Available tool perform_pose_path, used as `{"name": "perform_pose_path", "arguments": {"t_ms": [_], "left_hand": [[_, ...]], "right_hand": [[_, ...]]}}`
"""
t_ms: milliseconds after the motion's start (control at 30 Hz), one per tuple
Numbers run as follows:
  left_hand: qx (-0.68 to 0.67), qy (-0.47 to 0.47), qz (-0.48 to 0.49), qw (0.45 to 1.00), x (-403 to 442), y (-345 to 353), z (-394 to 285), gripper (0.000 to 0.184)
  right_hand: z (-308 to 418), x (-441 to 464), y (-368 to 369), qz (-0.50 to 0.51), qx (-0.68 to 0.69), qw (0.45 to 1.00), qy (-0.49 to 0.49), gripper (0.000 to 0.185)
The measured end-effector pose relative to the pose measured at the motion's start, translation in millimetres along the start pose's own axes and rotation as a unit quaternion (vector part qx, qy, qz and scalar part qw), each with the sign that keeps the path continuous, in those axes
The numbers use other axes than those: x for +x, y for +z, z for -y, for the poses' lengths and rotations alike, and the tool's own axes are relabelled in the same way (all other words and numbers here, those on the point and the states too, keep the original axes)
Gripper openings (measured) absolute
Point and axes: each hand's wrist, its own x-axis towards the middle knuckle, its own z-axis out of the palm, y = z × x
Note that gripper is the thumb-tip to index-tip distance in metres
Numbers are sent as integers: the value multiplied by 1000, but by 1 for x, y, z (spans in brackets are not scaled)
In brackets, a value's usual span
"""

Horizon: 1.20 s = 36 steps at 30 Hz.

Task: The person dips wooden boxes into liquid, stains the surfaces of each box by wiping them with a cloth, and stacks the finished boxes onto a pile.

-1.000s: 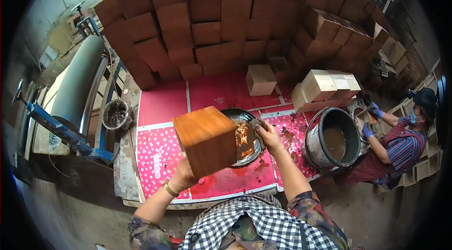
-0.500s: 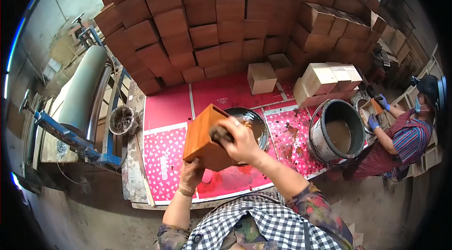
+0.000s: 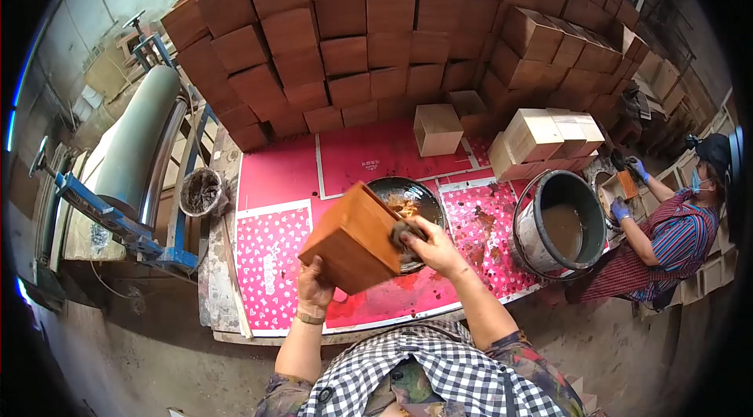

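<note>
An orange-brown wooden box is tilted above the table, its lower left side gripped by my left hand. My right hand is closed around a dark, wet cloth, which touches the box's right side. Behind the box, a round black pan holds dark liquid and a pale, crumpled lump; the box hides part of it. Under them lies a red and pink patterned sheet with dark stains.
Brown boxes are stacked high at the back. Pale boxes and one open pale box stand before them. A large bucket is right, a small bucket left, beside a roller machine. A gloved co-worker holds a box.
The box has turned in my left hand. My right hand, with the cloth, has gone from the pan across the box and now back to its right side.
</note>
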Motion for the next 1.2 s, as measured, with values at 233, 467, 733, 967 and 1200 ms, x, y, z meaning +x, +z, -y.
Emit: {"name": "perform_pose_path", "arguments": {"t_ms": [233,467,733,967,1200], "left_hand": [[-52,-7,-60,997,60,22,-17,45],[51,-71,-92,992,67,36,14,39],[823,69,18,564,61,46,40,24],[889,-44,129,438,43,4,108,25],[817,-76,217,529,28,16,18,63]], "right_hand": [[-28,-17,-17,-84,95,991,-46,28],[-29,-10,0,-153,-220,946,-180,33],[-71,-10,-14,-209,-76,975,-33,28],[-120,-6,-21,-109,-201,973,37,30],[-87,19,-3,-39,-377,921,-84,28]]}}
